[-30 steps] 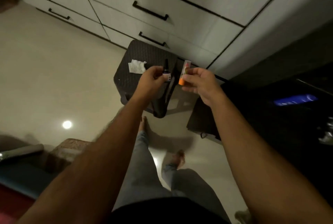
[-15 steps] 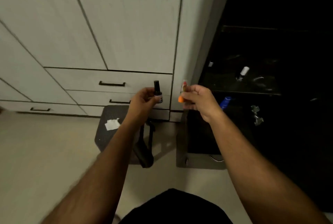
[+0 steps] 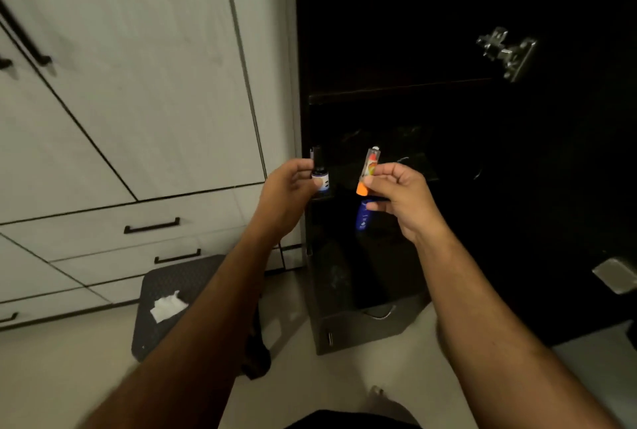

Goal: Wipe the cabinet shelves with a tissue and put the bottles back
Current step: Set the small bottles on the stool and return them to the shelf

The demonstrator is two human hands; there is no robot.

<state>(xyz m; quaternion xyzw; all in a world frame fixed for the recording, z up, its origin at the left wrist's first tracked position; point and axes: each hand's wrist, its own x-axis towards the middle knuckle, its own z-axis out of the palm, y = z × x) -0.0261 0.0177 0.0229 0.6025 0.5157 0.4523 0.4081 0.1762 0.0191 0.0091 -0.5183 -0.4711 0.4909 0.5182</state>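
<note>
— So, what do the two hands hold in the head view?

— The left hand [image 3: 287, 192] pinches a small dark bottle with a black cap and a white and blue label [image 3: 320, 170] between thumb and fingers. The bottle stands upright. The right hand [image 3: 401, 196] pinches a slim tube with an orange cap and a colourful label [image 3: 368, 171], orange end down and a little tilted. The other fingers of this hand are curled in. Both hands are in front of the open dark cabinet [image 3: 448, 49], near the front edge of its middle shelf [image 3: 418, 166].

— Is something already inside the cabinet?

— Yes, a blue bottle with white print [image 3: 362, 216] is in the compartment under that shelf, just below the right hand. If it stands or lies, I cannot tell; it is too dark there. An upper shelf [image 3: 396, 92] shows above, and a metal hinge [image 3: 508, 52] on the right wall.

— And the tissue?

— A crumpled white tissue [image 3: 168, 306] lies on a dark textured stool [image 3: 179, 280], near its left edge, well apart from both hands. The stool stands on the pale floor [image 3: 51, 377] before white drawers with black bar handles [image 3: 151, 226].
</note>
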